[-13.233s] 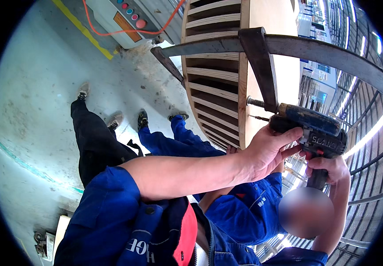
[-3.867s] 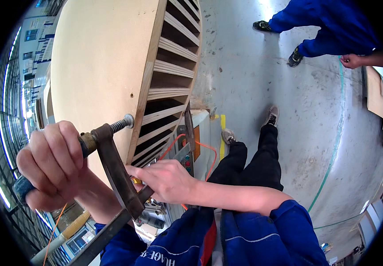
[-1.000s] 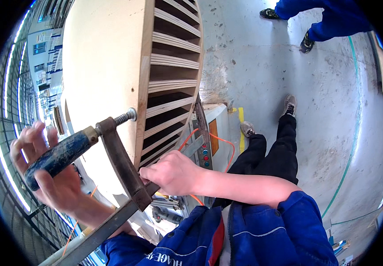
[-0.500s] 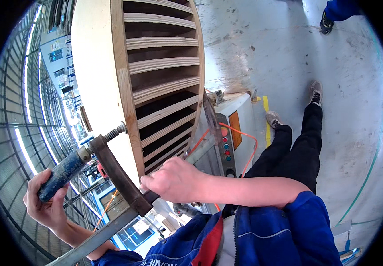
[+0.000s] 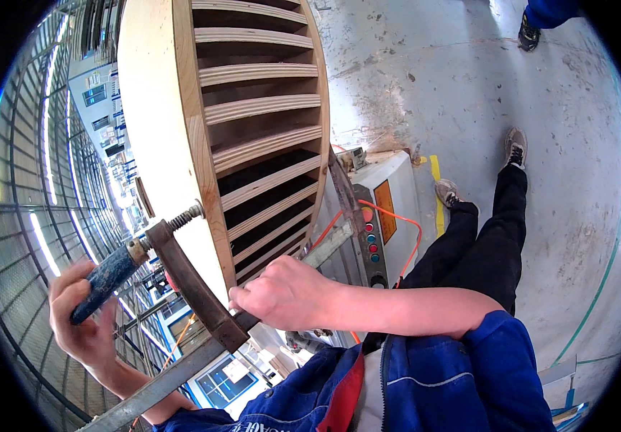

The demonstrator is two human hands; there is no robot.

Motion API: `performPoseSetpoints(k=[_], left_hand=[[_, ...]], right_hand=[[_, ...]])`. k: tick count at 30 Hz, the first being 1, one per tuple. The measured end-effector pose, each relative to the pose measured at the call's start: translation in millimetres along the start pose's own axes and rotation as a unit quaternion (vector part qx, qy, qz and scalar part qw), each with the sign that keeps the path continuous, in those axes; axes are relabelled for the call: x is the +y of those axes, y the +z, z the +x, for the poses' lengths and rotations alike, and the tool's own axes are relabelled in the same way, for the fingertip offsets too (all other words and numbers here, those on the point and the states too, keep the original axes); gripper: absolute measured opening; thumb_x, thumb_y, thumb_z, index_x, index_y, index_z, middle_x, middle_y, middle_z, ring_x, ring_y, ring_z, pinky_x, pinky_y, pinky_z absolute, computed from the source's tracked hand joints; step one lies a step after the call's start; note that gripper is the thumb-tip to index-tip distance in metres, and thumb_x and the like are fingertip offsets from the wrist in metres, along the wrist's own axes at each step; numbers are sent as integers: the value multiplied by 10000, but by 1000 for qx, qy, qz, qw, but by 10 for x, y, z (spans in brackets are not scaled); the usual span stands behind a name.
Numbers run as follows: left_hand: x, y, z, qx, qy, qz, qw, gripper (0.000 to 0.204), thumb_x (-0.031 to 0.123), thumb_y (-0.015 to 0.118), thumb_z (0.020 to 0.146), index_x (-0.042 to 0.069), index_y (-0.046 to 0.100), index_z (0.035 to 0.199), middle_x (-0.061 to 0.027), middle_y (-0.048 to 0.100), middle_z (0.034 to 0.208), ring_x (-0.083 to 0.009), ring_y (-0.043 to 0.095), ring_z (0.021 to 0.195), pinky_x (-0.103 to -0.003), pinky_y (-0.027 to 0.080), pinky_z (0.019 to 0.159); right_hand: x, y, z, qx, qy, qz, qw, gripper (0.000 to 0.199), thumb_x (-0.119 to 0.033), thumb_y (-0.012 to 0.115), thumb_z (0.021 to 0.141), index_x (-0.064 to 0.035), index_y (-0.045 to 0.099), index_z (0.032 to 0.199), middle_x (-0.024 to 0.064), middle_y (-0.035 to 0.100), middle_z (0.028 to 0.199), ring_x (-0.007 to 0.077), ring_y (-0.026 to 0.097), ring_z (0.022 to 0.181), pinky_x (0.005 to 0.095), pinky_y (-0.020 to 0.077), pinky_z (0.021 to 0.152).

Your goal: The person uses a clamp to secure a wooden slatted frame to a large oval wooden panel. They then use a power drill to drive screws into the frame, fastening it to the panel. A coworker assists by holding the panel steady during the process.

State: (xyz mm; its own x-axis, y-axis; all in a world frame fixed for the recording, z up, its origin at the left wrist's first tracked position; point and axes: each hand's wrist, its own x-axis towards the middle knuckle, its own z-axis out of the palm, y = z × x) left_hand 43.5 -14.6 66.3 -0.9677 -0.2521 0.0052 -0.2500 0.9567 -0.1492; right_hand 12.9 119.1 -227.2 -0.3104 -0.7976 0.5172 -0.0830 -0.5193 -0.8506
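A bar clamp (image 5: 197, 284) with a dark curved arm, a threaded screw and a worn blue handle (image 5: 112, 281) is set on a slatted wooden frame (image 5: 206, 144). Its screw tip meets the frame's pale side edge. My left hand (image 5: 84, 317) is curled around the lower end of the handle, slightly blurred, with the thumb on the near side. Closed around the clamp's metal bar beside the frame's near corner is my right hand (image 5: 282, 291); its fingertips are partly hidden.
Right of the frame stands a white machine housing (image 5: 397, 187) with a button panel (image 5: 372, 241) and an orange cable (image 5: 418, 237). Another person's shoe (image 5: 529, 32) shows at the upper right, on the grey floor (image 5: 440, 86).
My left hand has shifted slightly right on the handle, with its fingers changing position around it. My right hand stays on the bar.
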Motion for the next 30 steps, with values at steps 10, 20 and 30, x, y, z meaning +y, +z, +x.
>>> performPoseSetpoints(k=[10, 20, 30], left_hand=[[-128, 49, -48, 59, -142, -159, 975, 351, 337, 717, 945, -6, 667, 1008, -51, 630, 729, -110, 584, 627, -210, 489, 546], [-37, 9, -177, 62, -184, -35, 980, 467, 429, 744, 926, -4, 618, 808, -7, 539, 653, -64, 463, 527, -215, 330, 495], [573, 491, -230, 48, -144, -19, 988, 750, 738, 592, 880, 37, 579, 613, -11, 454, 512, -125, 451, 445, -292, 297, 450]], right_hand=[[-12, -115, -27, -45, 2, -12, 999, 133, -116, 598, 893, -56, 691, 965, 87, 688, 660, 270, 710, 609, 402, 555, 540], [-107, -355, -113, -29, -16, 6, 999, 105, -129, 579, 874, -63, 660, 878, 112, 642, 597, 311, 689, 565, 427, 545, 535], [-476, -900, -760, -134, -24, -46, 990, 103, -134, 619, 858, -38, 657, 855, 24, 600, 608, 175, 650, 529, 319, 499, 465]])
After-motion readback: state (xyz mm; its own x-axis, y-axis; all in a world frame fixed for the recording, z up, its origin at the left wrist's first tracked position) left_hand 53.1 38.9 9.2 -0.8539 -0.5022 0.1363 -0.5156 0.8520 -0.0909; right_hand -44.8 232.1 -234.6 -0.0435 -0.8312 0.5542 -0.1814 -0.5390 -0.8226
